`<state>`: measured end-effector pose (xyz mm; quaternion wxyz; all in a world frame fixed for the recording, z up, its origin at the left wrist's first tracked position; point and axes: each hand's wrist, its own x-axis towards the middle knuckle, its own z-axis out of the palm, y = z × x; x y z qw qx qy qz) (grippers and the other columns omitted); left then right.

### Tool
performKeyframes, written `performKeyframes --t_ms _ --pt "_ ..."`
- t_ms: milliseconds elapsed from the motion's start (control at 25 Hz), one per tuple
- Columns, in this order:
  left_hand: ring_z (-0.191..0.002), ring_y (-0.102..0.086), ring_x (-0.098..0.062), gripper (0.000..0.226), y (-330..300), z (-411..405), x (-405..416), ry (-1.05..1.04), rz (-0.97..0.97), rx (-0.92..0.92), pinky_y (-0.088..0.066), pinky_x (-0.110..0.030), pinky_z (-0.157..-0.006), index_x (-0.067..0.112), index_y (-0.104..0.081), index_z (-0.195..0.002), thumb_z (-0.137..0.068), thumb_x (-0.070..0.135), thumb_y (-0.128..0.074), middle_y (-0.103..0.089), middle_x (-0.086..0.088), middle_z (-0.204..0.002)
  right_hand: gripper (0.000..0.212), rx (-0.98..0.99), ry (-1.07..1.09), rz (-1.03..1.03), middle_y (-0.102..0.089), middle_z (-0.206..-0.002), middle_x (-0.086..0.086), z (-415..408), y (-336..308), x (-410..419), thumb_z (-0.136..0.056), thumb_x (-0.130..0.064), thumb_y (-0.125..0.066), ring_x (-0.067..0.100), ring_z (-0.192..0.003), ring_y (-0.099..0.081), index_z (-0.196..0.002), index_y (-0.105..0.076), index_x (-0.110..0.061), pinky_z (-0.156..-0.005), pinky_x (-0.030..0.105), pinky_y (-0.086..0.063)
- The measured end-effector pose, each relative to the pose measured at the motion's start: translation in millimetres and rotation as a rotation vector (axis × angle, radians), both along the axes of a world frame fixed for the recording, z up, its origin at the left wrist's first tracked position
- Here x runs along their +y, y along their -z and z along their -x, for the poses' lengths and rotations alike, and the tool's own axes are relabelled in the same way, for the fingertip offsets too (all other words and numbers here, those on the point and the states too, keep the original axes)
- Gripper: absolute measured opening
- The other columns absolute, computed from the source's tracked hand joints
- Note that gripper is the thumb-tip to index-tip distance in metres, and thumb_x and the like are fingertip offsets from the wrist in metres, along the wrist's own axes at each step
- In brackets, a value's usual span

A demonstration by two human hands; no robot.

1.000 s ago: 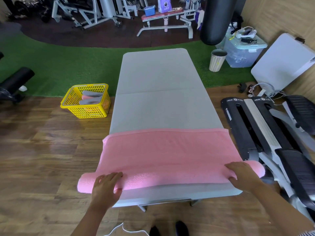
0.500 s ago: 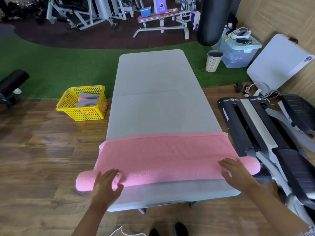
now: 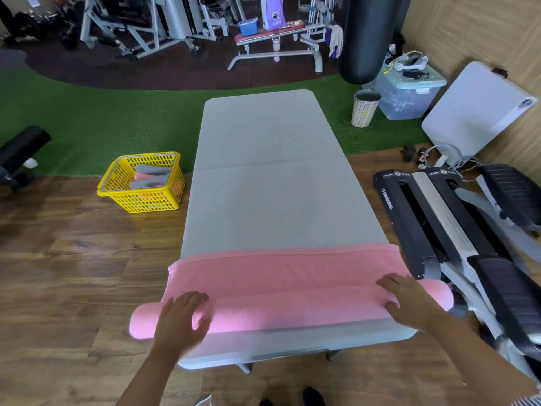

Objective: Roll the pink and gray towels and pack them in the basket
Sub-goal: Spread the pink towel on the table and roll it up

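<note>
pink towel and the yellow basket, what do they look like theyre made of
Pink towel: soft terry-like cloth, matte and fuzzy; it rolls into a plump tube without creasing. Yellow basket: most likely moulded plastic, slightly glossy, with stiff walls pierced by even rows of slots.

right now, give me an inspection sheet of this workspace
surface: grey table, bare beyond the towel
job's things: pink towel partly rolled along the near edge, roll ends overhang both sides; yellow basket on the floor to the left holds rolled grey and pink towels
clutter: nothing seen on the table
hands: left hand and right hand rest flat on the roll
cables: white cords on the floor, far right
surroundings: bin, storage box, stepper machine, punching bag
</note>
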<state>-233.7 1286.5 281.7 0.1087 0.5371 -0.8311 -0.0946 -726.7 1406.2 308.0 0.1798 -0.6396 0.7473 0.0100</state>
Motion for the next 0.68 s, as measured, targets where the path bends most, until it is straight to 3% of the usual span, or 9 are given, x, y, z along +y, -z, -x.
performKeyframes --t_ms 160,320,440,520,600,680 --pt "-0.102 -0.063 -0.016 0.044 4.9 10.2 10.7 -0.028 0.072 0.029 -0.042 -0.058 -0.097 0.019 -0.068 -0.107 -0.075 0.033 -0.042 -0.068 0.005 -0.108 0.044 0.000 0.043 0.105 -0.046 -0.136 0.004 -11.8 12.5 4.7 -0.091 -0.011 -0.046 0.020 -0.127 -0.040 -0.135 -0.043 -0.012 -0.116 0.037 -0.011" --pt "-0.102 -0.062 -0.015 0.064 8.4 6.8 17.1 0.044 0.032 -0.036 -0.040 -0.056 -0.099 0.022 -0.061 -0.114 -0.052 0.033 -0.072 -0.066 0.006 -0.108 0.057 0.038 -0.032 0.067 -0.052 -0.132 0.006 -12.7 20.8 14.7 -0.078 -0.014 -0.061 0.023 -0.124 -0.045 -0.133 -0.046 -0.010 -0.111 0.032 -0.009" --pt "-0.076 -0.069 -0.015 0.044 -7.6 12.8 18.9 0.029 0.024 -0.036 -0.053 -0.047 -0.080 0.024 -0.071 -0.099 -0.062 0.042 -0.054 -0.072 0.009 -0.087 0.048 0.001 0.013 0.049 -0.051 -0.134 0.000 -11.3 10.2 11.0 -0.084 -0.019 -0.056 0.018 -0.126 -0.044 -0.132 -0.047 -0.015 -0.113 0.027 -0.011" --pt "-0.065 -0.068 -0.010 0.043 -14.1 13.1 18.7 0.042 0.004 -0.074 -0.055 -0.038 -0.068 0.027 -0.075 -0.091 -0.066 0.046 -0.046 -0.071 0.015 -0.078 0.046 0.021 0.012 -0.042 -0.044 -0.139 -0.005 -9.8 2.3 4.9 -0.090 -0.023 -0.050 0.014 -0.130 -0.037 -0.135 -0.042 -0.019 -0.114 0.027 -0.010" --pt "-0.070 -0.068 -0.009 0.043 -12.7 8.6 14.9 0.038 -0.013 -0.065 -0.054 -0.035 -0.068 0.027 -0.074 -0.094 -0.069 0.048 -0.045 -0.071 0.016 -0.083 0.047 0.020 0.015 -0.074 -0.042 -0.141 -0.007 -9.6 -4.1 0.4 -0.090 -0.023 -0.048 0.013 -0.132 -0.034 -0.136 -0.040 -0.021 -0.115 0.029 -0.011" --pt "-0.087 -0.067 -0.011 0.044 -9.8 7.6 11.2 0.036 0.010 -0.018 -0.052 -0.039 -0.077 0.025 -0.071 -0.102 -0.072 0.045 -0.046 -0.071 0.012 -0.097 0.049 0.023 0.013 0.012 -0.043 -0.139 -0.004 -7.4 -3.1 -1.9 -0.088 -0.018 -0.051 0.016 -0.129 -0.037 -0.136 -0.041 -0.020 -0.115 0.032 -0.019"
